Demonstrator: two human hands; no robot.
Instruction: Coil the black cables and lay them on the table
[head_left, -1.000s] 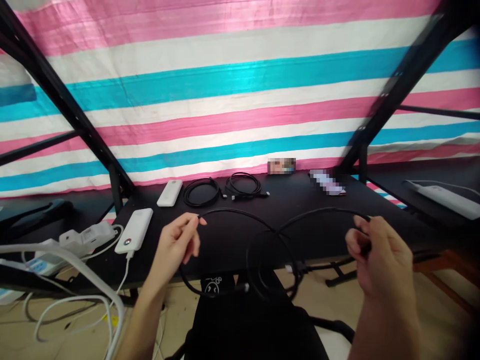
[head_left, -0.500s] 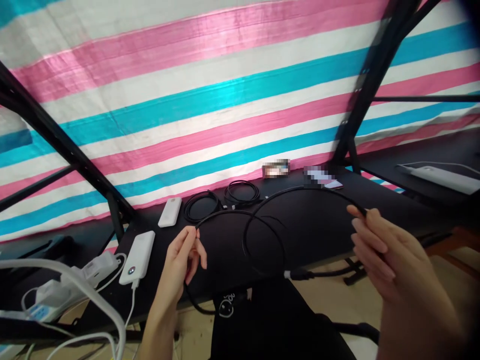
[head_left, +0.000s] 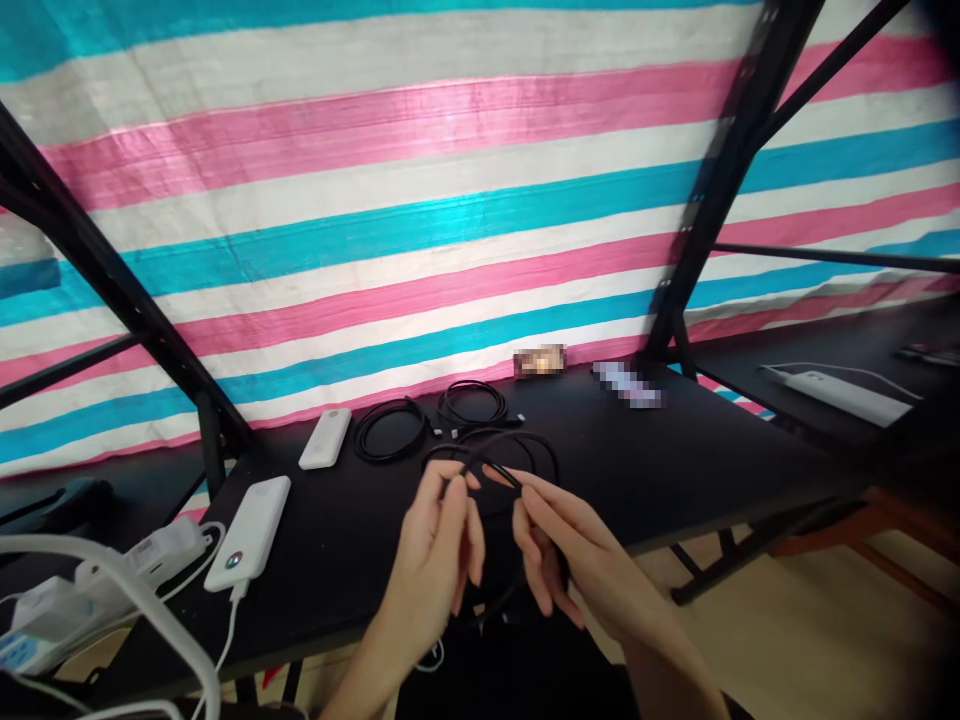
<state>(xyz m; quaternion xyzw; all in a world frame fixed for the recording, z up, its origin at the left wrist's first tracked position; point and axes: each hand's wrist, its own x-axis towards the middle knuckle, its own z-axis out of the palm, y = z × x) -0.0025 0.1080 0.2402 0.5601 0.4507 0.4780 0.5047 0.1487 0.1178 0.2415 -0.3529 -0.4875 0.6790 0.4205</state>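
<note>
Close together over the front of the black table, my two hands hold one black cable [head_left: 541, 436] in loose loops. My left hand [head_left: 439, 540] pinches it between thumb and fingers. My right hand [head_left: 562, 545] grips another stretch of it, thumb on top. The loops arch up behind both hands, and part of the cable hangs below them, dark against the black clothing. Behind the hands, a coiled black cable [head_left: 358, 434] lies on the table, with a second coiled cable [head_left: 439, 408] to its right. Light plug ends show beside these coils.
Two white power banks, one farther back [head_left: 325, 440] and one nearer [head_left: 249, 535], lie on the left; the nearer is plugged into a white cord. A power strip [head_left: 22, 648] with chargers sits lower left. The table [head_left: 705, 455] has two blurred items at its back. Black posts flank it.
My hands have come together from wide apart, the right one moving far left and the left one slightly right. The cable between them has gathered into smaller loops. The view has shifted slightly.
</note>
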